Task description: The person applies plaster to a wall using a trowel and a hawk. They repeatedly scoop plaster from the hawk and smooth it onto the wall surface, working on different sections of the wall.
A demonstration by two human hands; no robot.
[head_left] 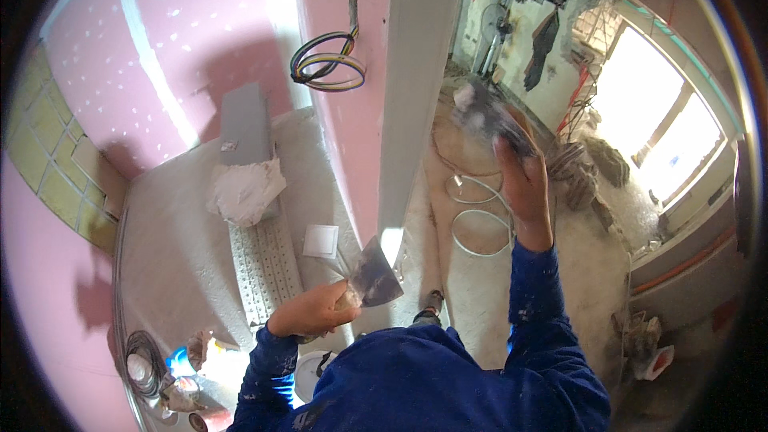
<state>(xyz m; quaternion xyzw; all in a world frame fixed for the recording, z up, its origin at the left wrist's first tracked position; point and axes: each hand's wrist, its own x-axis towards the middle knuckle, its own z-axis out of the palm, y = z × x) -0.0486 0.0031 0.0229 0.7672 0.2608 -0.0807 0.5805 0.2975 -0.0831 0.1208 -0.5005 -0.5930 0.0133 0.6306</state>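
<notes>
Probably mid-puttying: left fingers [344, 317] grip a putty knife [381, 282], right fingers [506, 158] a blurred tool [486, 118]; next needs steady angling.

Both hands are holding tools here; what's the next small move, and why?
Probably bring the wide grey metal scraper in the left hand up to the dark, blurred tool in the right hand. That tool shows a pale patch at its far end, perhaps material to take off, and the scraper sits lower and apart from it.
</notes>
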